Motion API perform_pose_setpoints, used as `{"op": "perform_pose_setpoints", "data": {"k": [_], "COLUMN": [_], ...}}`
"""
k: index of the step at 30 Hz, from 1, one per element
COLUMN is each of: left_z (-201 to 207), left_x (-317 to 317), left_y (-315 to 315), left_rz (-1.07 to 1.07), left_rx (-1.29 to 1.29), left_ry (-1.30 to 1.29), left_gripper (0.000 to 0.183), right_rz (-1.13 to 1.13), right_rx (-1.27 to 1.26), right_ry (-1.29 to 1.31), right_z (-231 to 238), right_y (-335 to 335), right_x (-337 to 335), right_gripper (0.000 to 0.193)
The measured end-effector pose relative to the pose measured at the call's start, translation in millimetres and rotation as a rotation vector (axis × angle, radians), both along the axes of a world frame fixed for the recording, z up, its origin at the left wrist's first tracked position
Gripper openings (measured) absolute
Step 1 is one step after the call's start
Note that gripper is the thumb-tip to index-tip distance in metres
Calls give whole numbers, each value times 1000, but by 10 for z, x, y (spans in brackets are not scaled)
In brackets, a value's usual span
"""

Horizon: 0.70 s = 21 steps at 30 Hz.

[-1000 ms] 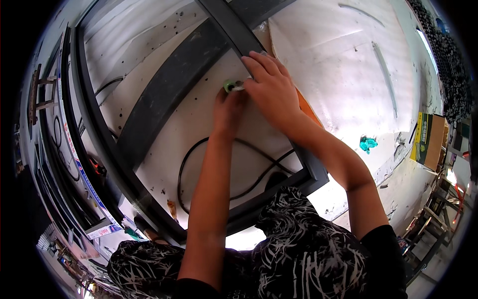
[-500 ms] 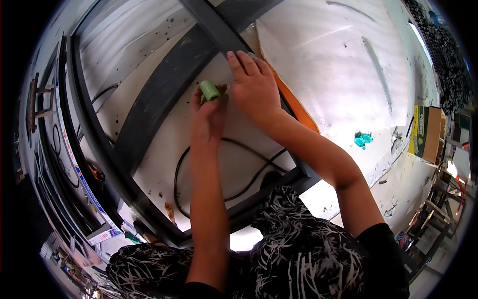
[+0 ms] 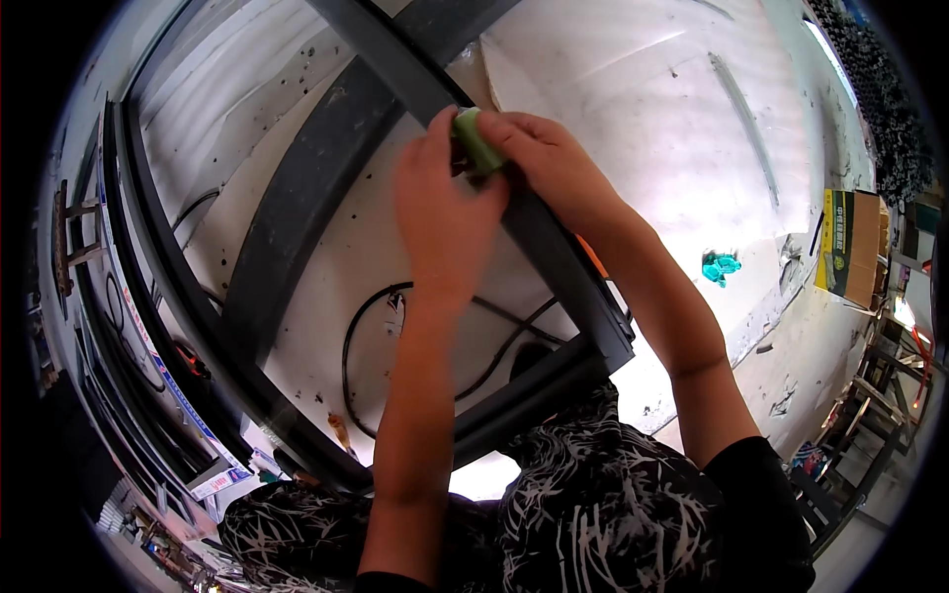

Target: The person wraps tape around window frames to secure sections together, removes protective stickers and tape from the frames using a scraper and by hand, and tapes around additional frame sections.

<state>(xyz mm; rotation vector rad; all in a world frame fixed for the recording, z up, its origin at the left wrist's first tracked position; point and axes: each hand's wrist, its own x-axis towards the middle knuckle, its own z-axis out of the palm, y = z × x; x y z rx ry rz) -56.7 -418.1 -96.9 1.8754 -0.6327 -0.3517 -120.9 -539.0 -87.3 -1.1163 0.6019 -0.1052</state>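
Note:
A small green roll (image 3: 480, 146), which looks like tape, is between my two hands above the dark grey frame (image 3: 554, 262). My left hand (image 3: 440, 212), a little blurred, has its fingers wrapped round the roll from the left. From the right, my right hand (image 3: 554, 168) grips the roll's upper side with thumb and fingertips. Directly beneath both hands runs one long bar of the frame. The hands hide part of that bar and the roll's lower end.
A wide dark strip (image 3: 297, 198) crosses under the frame. Black cable (image 3: 348, 346) loops on the white floor sheet (image 3: 633, 119). To the right lie a crumpled teal piece (image 3: 721, 268) and a cardboard box (image 3: 862, 247). More long profiles (image 3: 129, 296) stand along the left.
My left hand has carried the green roll up and right to the frame bar. My right hand has shifted from lying on the bar to gripping the roll.

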Motion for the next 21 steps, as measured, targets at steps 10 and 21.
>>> {"op": "perform_pose_setpoints", "data": {"k": [10,21], "left_z": [-591,-1621], "left_x": [368,236], "left_y": [346,4], "left_rz": [112,-109], "left_rx": [-191,194], "left_ry": [599,-344], "left_gripper": [42,39], "right_rz": [-146,2], "right_rx": [-731,-910], "right_ry": [75,383], "right_z": [-697,-1342], "right_y": [-688,-523], "right_x": [208,282], "right_gripper": [56,39]}}
